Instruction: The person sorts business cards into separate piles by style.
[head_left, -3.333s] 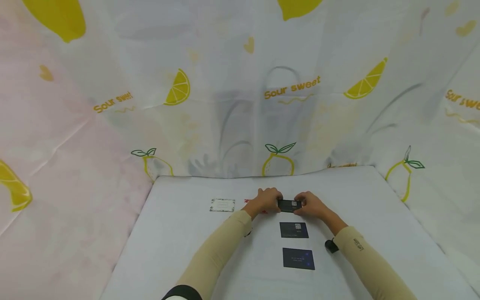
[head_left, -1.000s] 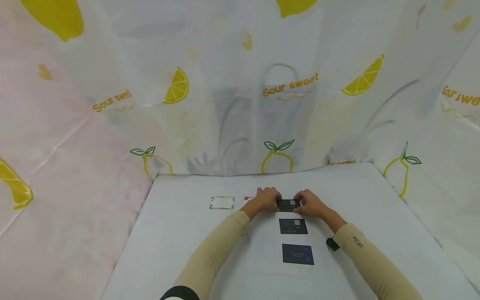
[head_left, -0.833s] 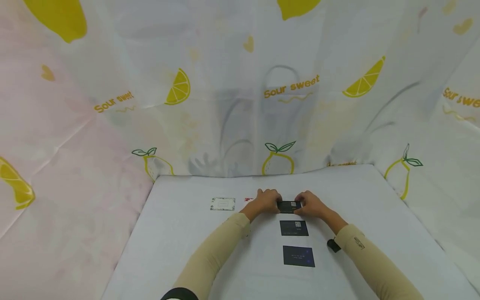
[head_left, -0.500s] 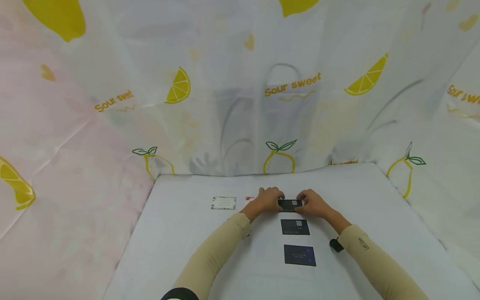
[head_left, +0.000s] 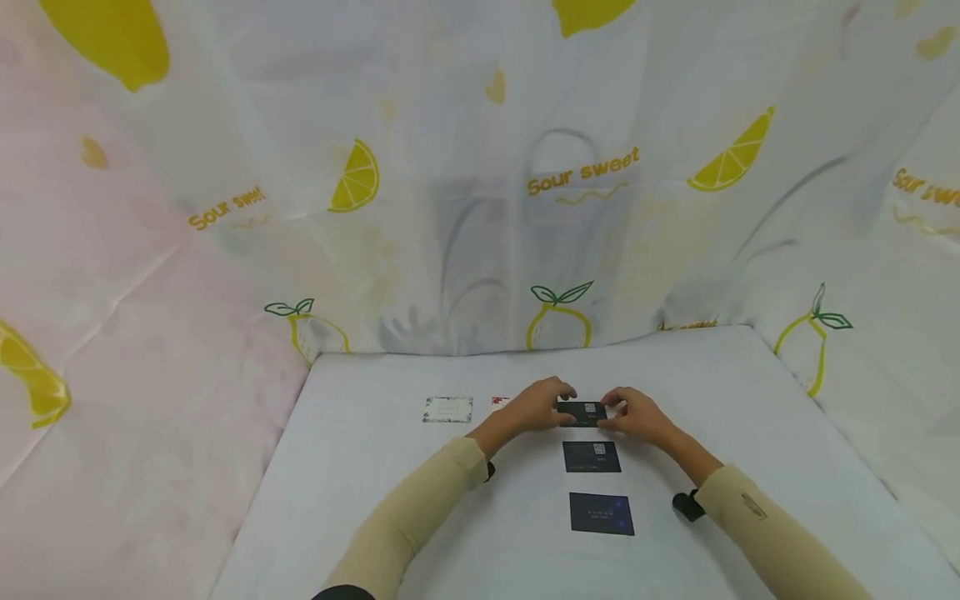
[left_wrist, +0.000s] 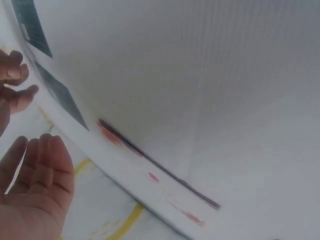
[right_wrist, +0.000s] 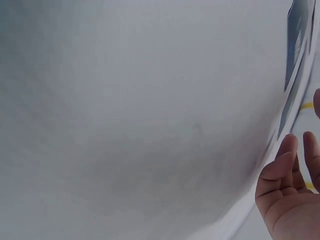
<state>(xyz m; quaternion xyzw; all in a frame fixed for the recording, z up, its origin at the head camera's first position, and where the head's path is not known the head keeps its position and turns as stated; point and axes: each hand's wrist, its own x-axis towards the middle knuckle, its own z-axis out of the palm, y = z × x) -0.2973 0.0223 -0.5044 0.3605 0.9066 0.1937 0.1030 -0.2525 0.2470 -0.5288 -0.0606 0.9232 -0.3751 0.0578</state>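
A black card (head_left: 581,414) with a small white square code lies flat on the white table, the farthest of a column of dark cards. My left hand (head_left: 536,406) is at its left end, thumb and fingers spread apart. At its right end is my right hand (head_left: 637,415), fingers loosely bent. In the left wrist view, the left hand (left_wrist: 40,185) is relaxed with nothing between its fingers. The right wrist view shows the right hand (right_wrist: 290,190) likewise relaxed, holding nothing. Nearer to me lie a second black card (head_left: 591,457) and a dark blue card (head_left: 602,513).
A white card with a leafy border (head_left: 447,409) lies left of the hands. Beside it, a red-patterned card (head_left: 500,401) is mostly hidden behind the left hand. A lemon-print curtain (head_left: 480,208) rises at the table's back and sides.
Earlier, both hands held the far black card by its two ends. Now their fingers have loosened and the wrists have moved apart and slightly toward me. The card has barely moved.
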